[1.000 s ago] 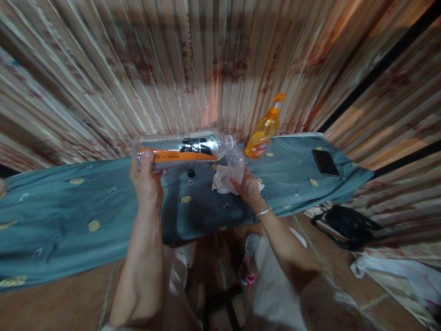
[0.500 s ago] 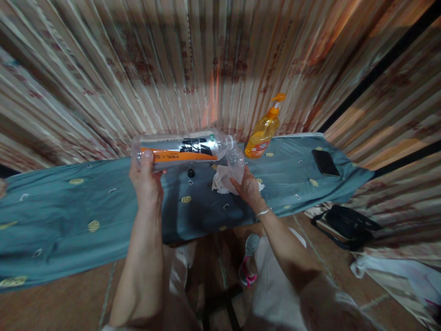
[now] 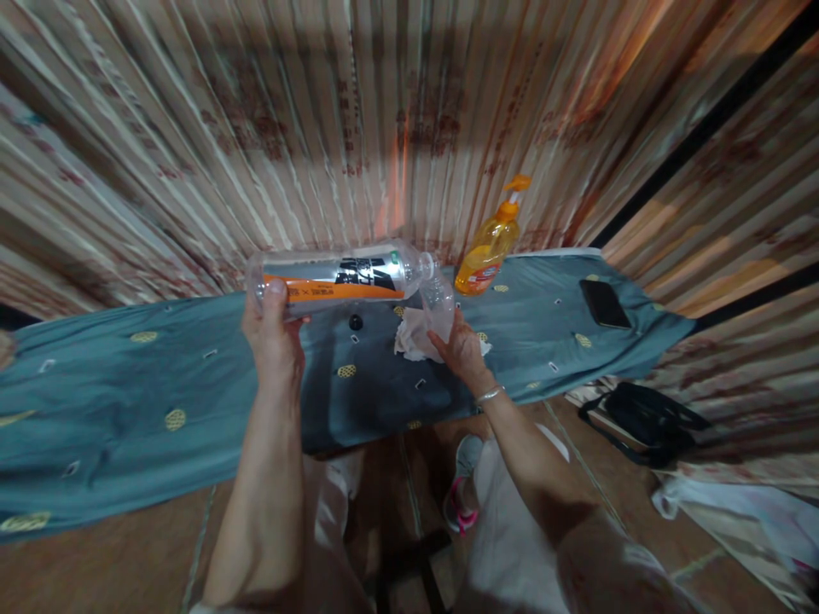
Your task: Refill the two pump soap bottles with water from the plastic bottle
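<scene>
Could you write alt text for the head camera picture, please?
A person's left hand holds a clear plastic bottle sideways, its neck at the top of a smaller clear container in the right hand. On the patterned blue-green cloth below are a crumpled pale sheet, a small round black object, an orange pump bottle and a black phone-like slab.

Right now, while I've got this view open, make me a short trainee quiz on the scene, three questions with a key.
1. Which hand holds the labelled bottle?
2. True or false: the orange pump bottle rests on the patterned cloth.
3. What is in the right hand? A, a black bag; B, a clear plastic piece; C, a dark phone.

Key: 1, the left hand; 2, true; 3, B.
</scene>
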A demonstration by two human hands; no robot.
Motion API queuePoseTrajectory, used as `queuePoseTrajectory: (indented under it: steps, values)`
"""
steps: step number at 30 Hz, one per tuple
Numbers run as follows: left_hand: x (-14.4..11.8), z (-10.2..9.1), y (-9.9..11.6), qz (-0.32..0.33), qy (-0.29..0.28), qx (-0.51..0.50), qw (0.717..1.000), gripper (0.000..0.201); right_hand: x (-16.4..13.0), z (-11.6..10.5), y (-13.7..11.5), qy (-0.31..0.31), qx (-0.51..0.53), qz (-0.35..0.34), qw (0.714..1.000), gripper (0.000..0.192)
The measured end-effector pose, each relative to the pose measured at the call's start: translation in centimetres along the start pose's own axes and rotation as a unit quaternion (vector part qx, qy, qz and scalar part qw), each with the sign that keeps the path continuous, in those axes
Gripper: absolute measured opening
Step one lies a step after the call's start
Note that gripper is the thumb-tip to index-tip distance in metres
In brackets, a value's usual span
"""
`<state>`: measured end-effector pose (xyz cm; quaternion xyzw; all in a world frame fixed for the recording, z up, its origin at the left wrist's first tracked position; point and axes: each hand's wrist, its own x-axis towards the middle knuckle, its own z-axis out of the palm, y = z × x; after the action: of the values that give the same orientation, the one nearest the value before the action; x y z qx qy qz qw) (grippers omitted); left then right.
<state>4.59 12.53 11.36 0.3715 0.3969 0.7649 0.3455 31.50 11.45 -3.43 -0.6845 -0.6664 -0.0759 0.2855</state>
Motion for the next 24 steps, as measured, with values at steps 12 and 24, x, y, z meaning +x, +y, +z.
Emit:
queuePoseTrajectory:
  steps: [12,24]
  values:
    - [0.19,-0.19,-0.23,0.005,-0.004,-0.014,1.0,0.043,-0.06,-0.22,-0.29,0.003,0.011,0.011,1.0,0.068]
    - [0.27,-0.27,-0.31,0.007,-0.009,-0.015,1.0,0.048,-0.18,0.02,-0.11,0.009,-0.011,0.003,1.0,0.071]
